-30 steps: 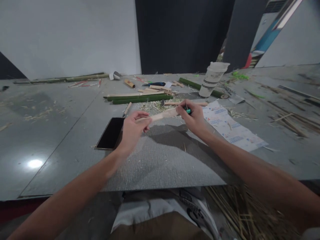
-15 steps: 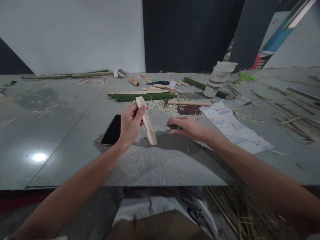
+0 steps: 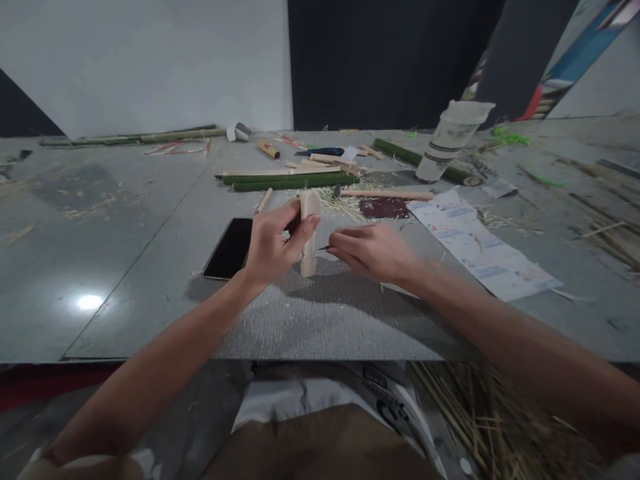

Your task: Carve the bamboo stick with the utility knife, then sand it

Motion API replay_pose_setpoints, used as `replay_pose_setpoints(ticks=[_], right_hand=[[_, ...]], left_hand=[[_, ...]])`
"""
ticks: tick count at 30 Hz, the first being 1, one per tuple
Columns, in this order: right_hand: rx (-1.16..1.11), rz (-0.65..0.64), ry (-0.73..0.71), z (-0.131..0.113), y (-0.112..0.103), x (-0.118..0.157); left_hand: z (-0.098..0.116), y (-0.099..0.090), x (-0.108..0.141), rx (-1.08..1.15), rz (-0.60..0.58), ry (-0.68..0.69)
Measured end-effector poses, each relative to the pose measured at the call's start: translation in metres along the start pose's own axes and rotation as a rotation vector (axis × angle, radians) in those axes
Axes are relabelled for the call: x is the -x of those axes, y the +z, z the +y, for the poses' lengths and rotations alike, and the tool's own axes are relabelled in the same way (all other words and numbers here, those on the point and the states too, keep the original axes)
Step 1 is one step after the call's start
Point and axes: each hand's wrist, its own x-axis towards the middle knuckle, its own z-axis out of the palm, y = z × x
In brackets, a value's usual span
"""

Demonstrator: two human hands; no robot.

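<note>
- The left hand (image 3: 273,247) clasps a pale carved bamboo piece (image 3: 309,233) near its top and stands it almost upright, lower end on the grey mat (image 3: 325,313).
- The right hand (image 3: 373,252) lies just beside the piece, fingers closed around a slim carving tool (image 3: 324,248); only the dark tip shows, pointing at the piece's lower half and close to touching it.
- The piece already looks shaped and smoothed, with a rounded top; judging by the poised tool, fine trimming remains.
- A dark phone (image 3: 231,248) lies face up on the table, just left of the left hand.
- Behind the hands sit a heap of pale shavings (image 3: 345,200), a brown sheet of sandpaper (image 3: 384,207) and a printed paper sheet (image 3: 480,250).
- Farther back, green bamboo lengths (image 3: 290,180) lie side by side; a lidded paper cup (image 3: 453,140) stands to their right.
- The grey table (image 3: 100,267) is strewn with splinters; split strips pile on the floor beside the person's lap.
</note>
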Motion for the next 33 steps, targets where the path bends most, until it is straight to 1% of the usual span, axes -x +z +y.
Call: replay_pose_setpoints(ticks=[3, 5, 11, 22, 30, 33], right_hand=[[0.024, 0.0, -0.006, -0.0041, -0.0011, -0.0024], [0.04, 0.001, -0.002, -0.0056, -0.0013, -0.0029], [0.06, -0.03, -0.003, -0.0063, -0.0023, -0.0038], [0.043, -0.081, -0.035, -0.0055, -0.0089, -0.0082], [0.045, -0.104, -0.05, -0.0077, 0.0008, -0.0056], [0.054, -0.097, -0.048, -0.0081, -0.0011, -0.0049]], left_hand=[[0.0051, 0.0009, -0.0007, -0.037, -0.023, 0.052], [0.0081, 0.0013, -0.001, -0.052, -0.04, 0.063], [0.0096, 0.0002, -0.0006, -0.067, -0.065, 0.039], [0.0083, -0.0011, -0.0008, -0.008, -0.084, -0.001], [0.0067, -0.003, -0.0008, 0.037, -0.113, -0.03], [0.0079, -0.0038, -0.001, 0.045, -0.119, -0.032]])
